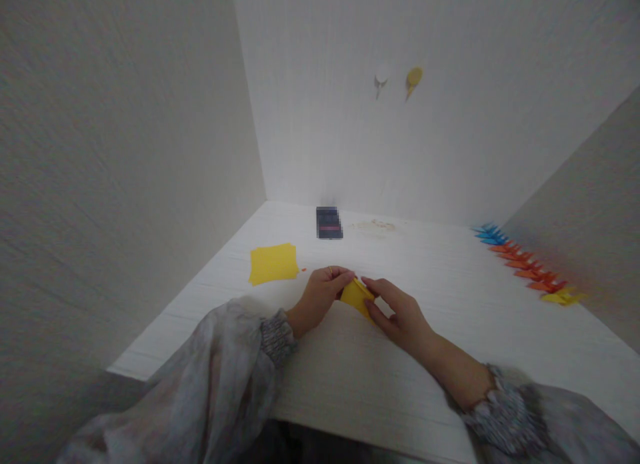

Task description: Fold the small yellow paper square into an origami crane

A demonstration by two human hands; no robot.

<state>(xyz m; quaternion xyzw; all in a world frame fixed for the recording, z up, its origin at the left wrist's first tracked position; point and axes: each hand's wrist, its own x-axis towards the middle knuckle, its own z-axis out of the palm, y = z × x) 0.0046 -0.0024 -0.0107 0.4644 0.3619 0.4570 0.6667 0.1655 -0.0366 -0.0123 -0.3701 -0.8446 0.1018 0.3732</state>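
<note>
Between my two hands, just above the white table [420, 384], is a small piece of folded yellow paper [357, 296]. My left hand [320, 295] pinches its upper left edge between thumb and fingers; a ring shows on one finger. On the other side, my right hand [403, 314] grips the paper's right edge, thumb below and fingers above. The finer folds are too small to make out. Left of my hands lies a stack of yellow paper sheets [273, 264], with a tiny orange scrap [303, 269] beside it.
A dark, blurred-out phone-like object [329, 224] lies near the back wall. Along the right side runs a row of folded paper cranes: blue [492, 235], orange-red [530, 267] and yellow [563, 296]. Two hooks, one white [381, 81] and one yellow [415, 77], are on the wall.
</note>
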